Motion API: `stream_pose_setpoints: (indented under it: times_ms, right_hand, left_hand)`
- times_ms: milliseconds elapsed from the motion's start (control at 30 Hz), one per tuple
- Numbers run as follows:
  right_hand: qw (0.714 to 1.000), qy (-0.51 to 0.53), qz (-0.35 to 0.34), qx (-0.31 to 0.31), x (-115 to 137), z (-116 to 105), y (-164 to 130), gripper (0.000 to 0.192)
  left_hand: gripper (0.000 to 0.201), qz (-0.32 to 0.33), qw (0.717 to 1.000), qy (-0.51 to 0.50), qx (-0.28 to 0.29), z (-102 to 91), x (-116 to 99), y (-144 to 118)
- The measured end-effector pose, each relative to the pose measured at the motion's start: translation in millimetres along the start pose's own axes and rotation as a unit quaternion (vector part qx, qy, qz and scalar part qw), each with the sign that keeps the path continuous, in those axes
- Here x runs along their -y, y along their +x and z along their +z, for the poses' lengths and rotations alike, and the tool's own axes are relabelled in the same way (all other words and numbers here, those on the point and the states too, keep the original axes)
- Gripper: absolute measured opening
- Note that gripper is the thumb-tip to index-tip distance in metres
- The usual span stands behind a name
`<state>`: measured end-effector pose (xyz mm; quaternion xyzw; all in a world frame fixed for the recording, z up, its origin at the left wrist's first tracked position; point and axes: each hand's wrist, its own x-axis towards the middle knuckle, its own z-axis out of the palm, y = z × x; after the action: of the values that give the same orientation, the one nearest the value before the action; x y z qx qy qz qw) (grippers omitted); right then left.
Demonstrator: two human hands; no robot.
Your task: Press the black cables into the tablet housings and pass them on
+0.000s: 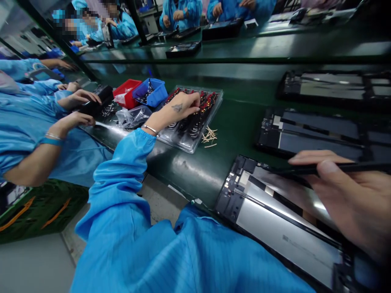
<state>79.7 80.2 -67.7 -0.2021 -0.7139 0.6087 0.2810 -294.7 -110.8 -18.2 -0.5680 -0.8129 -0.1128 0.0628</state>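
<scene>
My left hand point(179, 109) reaches out over a clear plastic tray point(195, 140) of small black and red parts, its fingertips down among the parts at the tray's far side. My right hand point(351, 195) is at the right edge, closed on a thin black tool point(305, 169) whose tip rests on an opened tablet point(275, 215) lying in front of me. The tablet shows a silver plate and a dark circuit board. I cannot tell if the left fingers pinch a part.
A red bin point(126, 92), a blue bin point(151, 91) and a plastic bag point(132, 117) stand left of the tray. Small tan strips point(210, 136) lie beside it. More opened tablets point(311, 134) sit on the green belt point(238, 118). A co-worker's hands point(77, 108) work at left.
</scene>
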Motion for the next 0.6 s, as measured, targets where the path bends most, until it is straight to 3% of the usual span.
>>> stream_pose_setpoints:
  times_ms: [133, 300, 367, 600]
  right_hand:
    - [1.000, -0.005, 0.012, -0.004, 9, 2, -2, 0.029]
    - [0.996, 0.045, 0.082, 0.010, 11, 3, -3, 0.029]
    - [0.993, 0.052, 0.102, 0.014, 12, 3, -4, 0.031]
    - [0.991, 0.075, 0.111, 0.001, 13, 7, -2, 0.031]
  left_hand:
    - [0.024, 0.016, 0.999, -0.022, -0.025, -8.0, -3, 2]
    - [0.035, 0.070, 0.987, 0.138, 0.043, 11.5, -7, 14]
    - [0.034, 0.081, 0.980, 0.178, 0.042, 18.9, -7, 17]
    - [0.028, 0.069, 0.990, 0.073, -0.096, 18.4, 18, 14]
